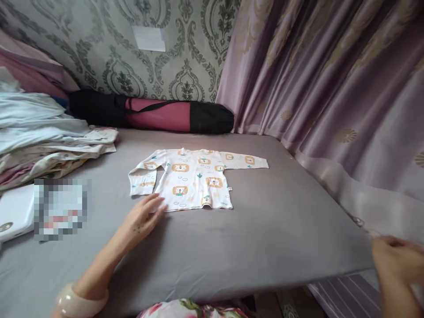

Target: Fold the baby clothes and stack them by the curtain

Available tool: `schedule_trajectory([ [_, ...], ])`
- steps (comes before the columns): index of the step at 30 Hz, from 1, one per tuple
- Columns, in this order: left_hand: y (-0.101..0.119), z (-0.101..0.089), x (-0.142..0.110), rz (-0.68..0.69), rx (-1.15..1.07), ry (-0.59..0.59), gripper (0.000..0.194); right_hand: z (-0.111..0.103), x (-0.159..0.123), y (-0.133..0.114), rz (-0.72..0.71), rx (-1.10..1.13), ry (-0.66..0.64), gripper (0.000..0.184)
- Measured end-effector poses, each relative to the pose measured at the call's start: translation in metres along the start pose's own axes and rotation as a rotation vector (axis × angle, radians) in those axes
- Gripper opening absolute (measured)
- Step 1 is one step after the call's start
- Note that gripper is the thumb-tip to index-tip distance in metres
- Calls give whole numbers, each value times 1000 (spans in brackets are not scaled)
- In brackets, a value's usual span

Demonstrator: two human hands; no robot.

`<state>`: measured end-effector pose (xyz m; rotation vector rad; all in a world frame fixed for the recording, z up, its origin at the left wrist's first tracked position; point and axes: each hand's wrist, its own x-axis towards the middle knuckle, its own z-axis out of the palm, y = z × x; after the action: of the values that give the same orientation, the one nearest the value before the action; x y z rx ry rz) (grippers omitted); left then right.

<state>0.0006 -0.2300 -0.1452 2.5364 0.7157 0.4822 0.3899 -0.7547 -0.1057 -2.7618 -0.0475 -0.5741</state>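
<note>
- The back wall (187, 79) wears pale gray paper with dark, leafy damask medallions.
- A plain white sheet (149, 38) sits flat against it, towards the upper left.
- Mauve curtains (318, 70) with golden motifs fall in deep folds along the right side, satiny where light catches them.
- A paler band (357, 190) runs along their lower part.
- A broad, flat surface under smooth gray cloth (281, 234) fills the middle; whether bed or table is unclear.
- A long black-and-pink bag (159, 115) lies along its far edge, near the wall.
- Soft, even light leaves only faint shadows.
</note>
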Motion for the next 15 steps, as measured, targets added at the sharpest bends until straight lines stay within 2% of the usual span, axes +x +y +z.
schedule_trajectory([
  [1, 0, -1, 1, -77, -4, 50, 49, 7, 2, -32, 77, 11, 61, 61],
  [2, -1, -2, 1, -147, -1, 83, 48, 14, -2, -66, 33, 49, -17, 55],
  [5, -5, -5, 0, -292, 16, 100, 43, 38, -38, -168, -308, 199, -441, 45],
  [8, -4, -8, 1, -347, -7, 67, 40, 55, -87, -245, -522, 178, -702, 42],
  [11, 2, -7, 4, -388, -56, 55, 40, 58, -119, -285, -564, 64, -755, 39],
  [15, 10, 1, 10, -386, -61, 21, 41, 53, -130, -298, -561, 26, -811, 34],
])
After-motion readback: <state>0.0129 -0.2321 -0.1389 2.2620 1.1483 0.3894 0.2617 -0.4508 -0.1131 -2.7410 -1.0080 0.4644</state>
